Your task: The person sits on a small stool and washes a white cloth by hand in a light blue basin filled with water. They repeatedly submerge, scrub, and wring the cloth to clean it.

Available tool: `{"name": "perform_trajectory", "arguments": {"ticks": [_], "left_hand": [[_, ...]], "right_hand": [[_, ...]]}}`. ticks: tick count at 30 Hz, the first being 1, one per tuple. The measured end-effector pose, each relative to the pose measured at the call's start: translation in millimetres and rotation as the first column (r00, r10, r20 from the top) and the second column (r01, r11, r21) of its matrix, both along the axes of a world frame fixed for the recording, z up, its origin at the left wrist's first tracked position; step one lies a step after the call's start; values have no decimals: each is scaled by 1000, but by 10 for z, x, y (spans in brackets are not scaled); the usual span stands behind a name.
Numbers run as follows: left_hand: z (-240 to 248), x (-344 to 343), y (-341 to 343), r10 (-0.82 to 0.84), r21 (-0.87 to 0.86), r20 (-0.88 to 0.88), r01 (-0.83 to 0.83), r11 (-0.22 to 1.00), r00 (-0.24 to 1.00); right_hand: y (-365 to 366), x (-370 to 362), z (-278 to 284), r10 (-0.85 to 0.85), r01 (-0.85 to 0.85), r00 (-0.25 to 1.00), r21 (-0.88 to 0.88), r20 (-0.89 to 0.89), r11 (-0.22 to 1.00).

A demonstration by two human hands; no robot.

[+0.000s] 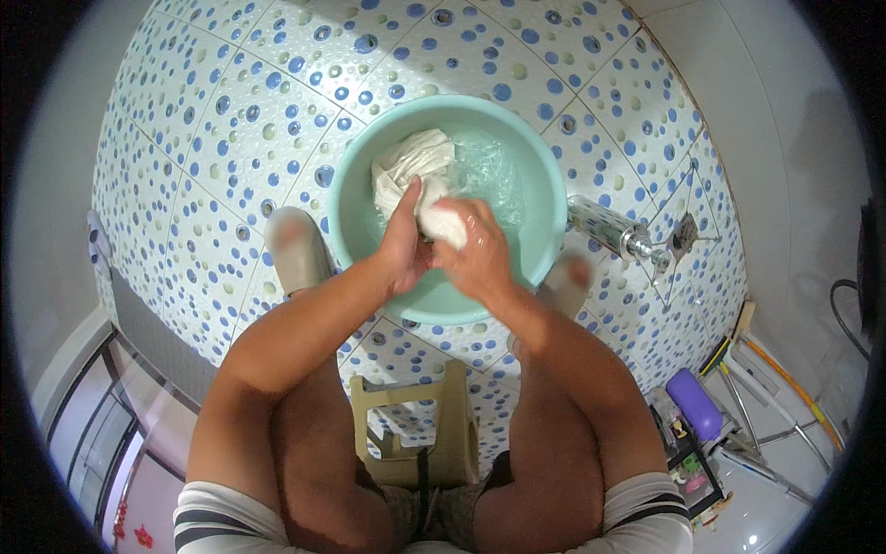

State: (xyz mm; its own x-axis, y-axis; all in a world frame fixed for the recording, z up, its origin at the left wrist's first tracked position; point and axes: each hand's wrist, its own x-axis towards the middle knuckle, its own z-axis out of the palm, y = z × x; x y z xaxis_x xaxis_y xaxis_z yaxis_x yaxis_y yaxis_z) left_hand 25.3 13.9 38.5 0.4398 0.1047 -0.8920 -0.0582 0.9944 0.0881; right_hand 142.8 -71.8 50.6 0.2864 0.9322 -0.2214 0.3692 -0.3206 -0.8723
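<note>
A round pale green basin with water in it stands on the tiled floor before me. White wet cloth lies bunched in its left half, and part of it rises between my hands. My right hand is closed round a wad of this cloth, its fingers curled over the top. Beside it, my left hand presses against the same wad with the thumb pointing up; its fingers are partly hidden behind the cloth. Both hands are over the near middle of the basin.
My slippered feet flank the basin, the left slipper fully in view. A beige plastic stool is between my legs. Right of the basin lies a shiny metal cylinder beside a floor drain. A purple container sits on a rack at right.
</note>
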Motion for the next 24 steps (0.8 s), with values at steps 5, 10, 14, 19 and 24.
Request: {"name": "perform_trajectory", "arguments": {"ticks": [5, 10, 14, 19, 24], "left_hand": [[-295, -47, 159, 125, -216, 359, -48, 975, 925], [-595, -45, 46, 200, -234, 351, -121, 965, 915], [-558, -125, 23, 156, -92, 169, -142, 986, 973], [-342, -84, -19, -110, 353, -562, 358, 864, 820], [-650, -26, -292, -67, 550, -809, 792, 266, 584]], "right_hand": [[-143, -215, 592, 297, -291, 955, 176, -4, 940], [-101, -351, 343, 192, -228, 968, 247, 161, 942], [-46, -144, 8, 117, -158, 968, 176, 220, 972], [0, 277, -322, 5, 75, 919, -188, 395, 979], [23, 199, -692, 220, -51, 741, -273, 634, 961]]}}
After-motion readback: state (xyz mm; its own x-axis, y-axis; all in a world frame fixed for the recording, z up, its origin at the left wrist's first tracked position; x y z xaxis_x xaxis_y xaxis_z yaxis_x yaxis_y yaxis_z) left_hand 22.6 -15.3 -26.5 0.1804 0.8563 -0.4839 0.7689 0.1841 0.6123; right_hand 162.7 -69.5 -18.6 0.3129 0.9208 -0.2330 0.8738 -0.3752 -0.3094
